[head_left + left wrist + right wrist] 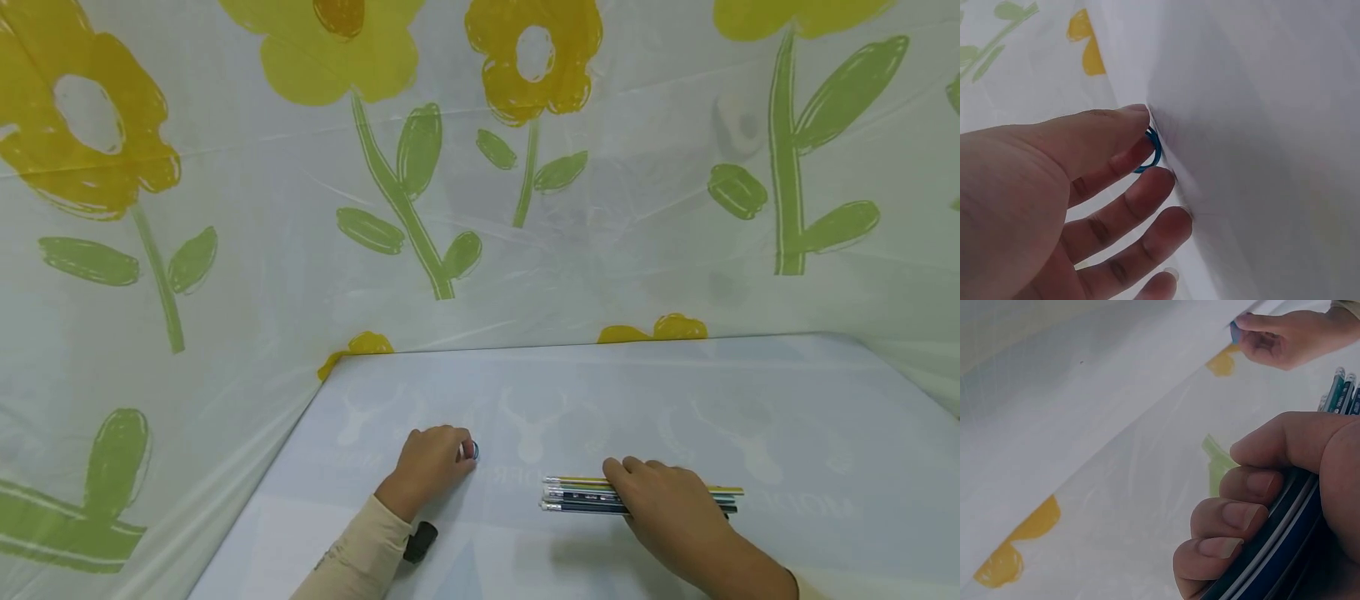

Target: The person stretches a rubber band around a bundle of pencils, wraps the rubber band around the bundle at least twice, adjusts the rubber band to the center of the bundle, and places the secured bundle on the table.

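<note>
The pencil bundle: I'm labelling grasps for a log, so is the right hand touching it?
Touching. The right wrist view shows it plainly: the right hand has its fingers curled around the pencil bundle, against its side.

Head view forward and down over tabletop (pixel 637 371), wrist views close in, all sharing left grip (pixel 435 462)
</note>
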### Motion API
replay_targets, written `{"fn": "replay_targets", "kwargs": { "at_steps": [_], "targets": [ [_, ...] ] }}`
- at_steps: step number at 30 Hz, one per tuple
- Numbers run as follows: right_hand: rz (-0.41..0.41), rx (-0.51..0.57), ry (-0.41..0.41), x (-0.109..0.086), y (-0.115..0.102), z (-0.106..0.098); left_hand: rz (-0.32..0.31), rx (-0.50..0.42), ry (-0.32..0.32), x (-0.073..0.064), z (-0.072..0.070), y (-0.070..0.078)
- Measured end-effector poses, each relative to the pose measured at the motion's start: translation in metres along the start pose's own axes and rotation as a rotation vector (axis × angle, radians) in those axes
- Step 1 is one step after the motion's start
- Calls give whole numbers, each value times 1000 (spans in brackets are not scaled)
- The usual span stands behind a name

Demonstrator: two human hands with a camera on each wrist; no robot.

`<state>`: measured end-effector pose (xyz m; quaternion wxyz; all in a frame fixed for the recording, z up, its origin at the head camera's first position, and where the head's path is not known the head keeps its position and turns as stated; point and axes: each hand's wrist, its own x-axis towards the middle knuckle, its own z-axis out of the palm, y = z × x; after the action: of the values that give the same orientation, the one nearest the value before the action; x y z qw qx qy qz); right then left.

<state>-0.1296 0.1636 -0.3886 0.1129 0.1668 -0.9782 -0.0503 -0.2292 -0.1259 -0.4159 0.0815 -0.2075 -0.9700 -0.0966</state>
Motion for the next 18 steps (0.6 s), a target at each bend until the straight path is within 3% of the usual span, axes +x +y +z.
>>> {"fn": "replay_targets", "kwargs": {
  "at_steps": [8, 18],
  "targets": [
    [7, 19, -2, 0, 1, 1, 16, 64, 51, 0, 3, 1],
    [19, 39, -12, 1, 1, 0, 19, 62, 125, 1, 1, 4]
  ]
}}
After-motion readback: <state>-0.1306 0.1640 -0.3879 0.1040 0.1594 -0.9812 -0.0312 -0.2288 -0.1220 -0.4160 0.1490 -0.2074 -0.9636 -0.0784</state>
